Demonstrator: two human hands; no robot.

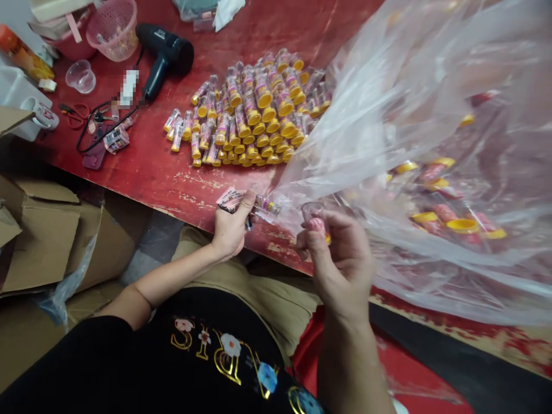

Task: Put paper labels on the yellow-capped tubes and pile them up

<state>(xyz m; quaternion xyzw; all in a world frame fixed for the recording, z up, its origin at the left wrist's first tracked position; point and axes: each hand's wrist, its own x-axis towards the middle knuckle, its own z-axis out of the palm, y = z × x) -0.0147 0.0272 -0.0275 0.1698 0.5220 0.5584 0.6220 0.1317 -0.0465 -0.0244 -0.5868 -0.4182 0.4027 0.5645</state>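
My left hand (230, 230) is closed on a stack of printed film sleeves (230, 199), thumb on top, above the front edge of the red table (172, 192). In my right hand (342, 259) is a small clear tube (317, 221) with pink-and-white contents and a bit of yellow near its lower end, pinched between thumb and fingers. Beyond my hands lies a heap of clear tubes (254, 109) with yellow caps and pink printed wraps. To the right, a large clear plastic bag (345, 132) holds more yellow-capped tubes (446, 221) with pink contents.
A dark heat gun (166, 52) lies at the back left, its cable near red-handled scissors (75, 115) and a phone (95, 155). Behind are a pink basket (112, 29), a clear cup (80, 76) and a white mug (43, 115). Cardboard boxes (47, 236) stand left, below the table edge.
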